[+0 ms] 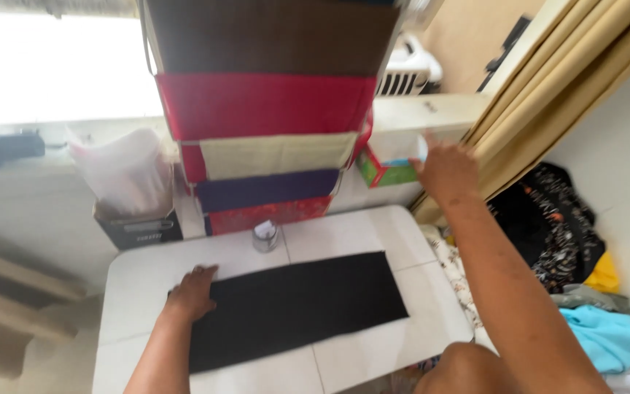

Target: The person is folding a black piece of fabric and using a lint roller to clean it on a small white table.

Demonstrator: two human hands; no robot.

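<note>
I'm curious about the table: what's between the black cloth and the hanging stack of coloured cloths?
A small shiny metal cup stands on the white table between the black cloth and the hanging cloths, in the head view.

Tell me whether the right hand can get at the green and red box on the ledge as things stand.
Probably yes. The right hand is stretched out just beside the green and red box, nothing visible between them. The left hand rests flat on the black cloth, out of the way.
</note>
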